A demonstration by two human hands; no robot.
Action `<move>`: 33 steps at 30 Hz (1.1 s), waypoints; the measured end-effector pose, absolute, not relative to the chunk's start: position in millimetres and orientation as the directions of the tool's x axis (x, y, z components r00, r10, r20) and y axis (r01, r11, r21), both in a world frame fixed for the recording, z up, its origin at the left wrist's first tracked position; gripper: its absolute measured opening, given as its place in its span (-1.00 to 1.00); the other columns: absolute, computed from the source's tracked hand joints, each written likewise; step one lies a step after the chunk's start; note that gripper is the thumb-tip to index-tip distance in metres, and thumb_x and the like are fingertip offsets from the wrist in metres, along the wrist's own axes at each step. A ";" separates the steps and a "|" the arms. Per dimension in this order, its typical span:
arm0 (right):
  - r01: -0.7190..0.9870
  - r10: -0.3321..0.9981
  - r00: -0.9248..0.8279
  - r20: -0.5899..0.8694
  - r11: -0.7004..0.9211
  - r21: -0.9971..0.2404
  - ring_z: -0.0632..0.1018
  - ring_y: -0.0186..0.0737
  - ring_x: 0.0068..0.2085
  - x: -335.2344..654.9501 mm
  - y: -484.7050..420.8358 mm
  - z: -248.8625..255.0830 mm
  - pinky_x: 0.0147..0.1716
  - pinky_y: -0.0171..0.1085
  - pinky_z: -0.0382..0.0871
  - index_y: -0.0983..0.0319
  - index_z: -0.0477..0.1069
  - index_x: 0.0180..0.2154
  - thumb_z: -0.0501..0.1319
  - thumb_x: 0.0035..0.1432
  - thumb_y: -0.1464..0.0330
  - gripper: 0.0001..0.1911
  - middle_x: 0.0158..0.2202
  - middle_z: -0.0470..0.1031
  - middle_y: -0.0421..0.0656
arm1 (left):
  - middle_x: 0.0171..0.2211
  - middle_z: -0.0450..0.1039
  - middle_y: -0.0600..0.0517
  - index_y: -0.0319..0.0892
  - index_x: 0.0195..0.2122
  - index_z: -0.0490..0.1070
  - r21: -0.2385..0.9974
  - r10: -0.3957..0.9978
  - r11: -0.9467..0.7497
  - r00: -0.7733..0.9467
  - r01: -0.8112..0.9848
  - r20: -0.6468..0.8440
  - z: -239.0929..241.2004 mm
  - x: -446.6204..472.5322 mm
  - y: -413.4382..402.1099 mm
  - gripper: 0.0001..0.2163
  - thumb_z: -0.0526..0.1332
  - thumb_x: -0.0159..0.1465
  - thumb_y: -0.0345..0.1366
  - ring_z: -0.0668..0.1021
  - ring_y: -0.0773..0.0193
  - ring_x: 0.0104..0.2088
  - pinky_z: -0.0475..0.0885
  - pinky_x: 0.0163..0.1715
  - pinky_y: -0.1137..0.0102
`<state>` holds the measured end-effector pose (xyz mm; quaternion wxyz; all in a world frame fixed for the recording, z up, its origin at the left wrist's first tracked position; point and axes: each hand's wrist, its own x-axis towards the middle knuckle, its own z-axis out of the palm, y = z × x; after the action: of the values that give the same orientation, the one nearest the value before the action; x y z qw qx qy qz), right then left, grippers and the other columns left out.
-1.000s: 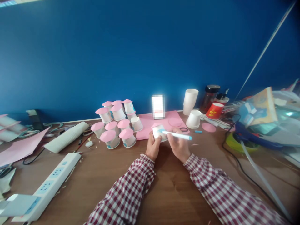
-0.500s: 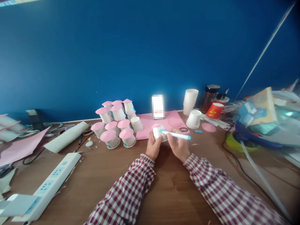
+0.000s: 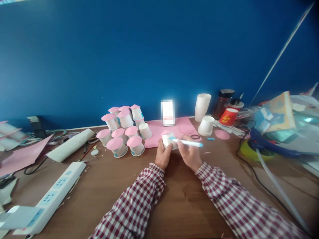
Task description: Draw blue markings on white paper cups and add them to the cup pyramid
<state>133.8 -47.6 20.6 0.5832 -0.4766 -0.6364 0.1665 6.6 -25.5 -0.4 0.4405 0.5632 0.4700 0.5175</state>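
My left hand is wrapped round a small white paper cup with a pink cone lid and blue marks on its side. My right hand pinches a white marker with a blue end, its tip touching the cup's side. Both hands hover over the brown wooden table, just in front of a pink paper sheet. To the left stands a pile of several similar white cups with pink lids.
A white power strip lies at the front left, a lying stack of white cups behind it. White cups, a red cup, a dark jar, pink discs and cluttered tools with cables fill the right.
Nearly nothing differs. The hands with cup and marker have shifted very slightly upward and the marker stays against the cup's side.
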 end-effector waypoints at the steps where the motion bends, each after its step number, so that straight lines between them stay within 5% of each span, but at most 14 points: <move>1: 0.407 0.802 0.143 0.580 0.487 -0.773 0.51 -0.24 -0.38 133.8 -47.6 20.4 -0.40 -0.28 0.44 0.22 0.30 -0.28 0.09 0.19 0.27 -0.85 -0.38 0.47 -0.15 | -0.13 0.36 -0.06 -0.24 -0.03 0.22 0.983 0.985 -0.171 0.026 0.071 0.170 0.0 6.8 -25.8 -0.65 0.13 0.18 -0.22 0.42 0.19 -0.10 0.32 -0.07 0.29; 33: 0.365 0.806 0.227 0.547 0.451 -0.815 0.56 -0.20 -0.38 136.8 -46.4 26.5 -0.40 -0.26 0.47 0.21 0.33 -0.31 0.09 0.19 0.23 -0.81 -0.41 0.53 -0.13 | -0.11 0.37 -0.07 -0.22 -0.02 0.22 0.982 0.982 -0.185 0.027 -0.022 0.186 -6.4 8.9 -24.1 -0.63 0.14 0.18 -0.19 0.44 0.16 -0.09 0.34 -0.05 0.24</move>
<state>136.8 -46.4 26.5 0.6096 -0.4920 -0.5947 0.1807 8.9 -24.1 -6.4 0.4633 0.5469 0.4390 0.5419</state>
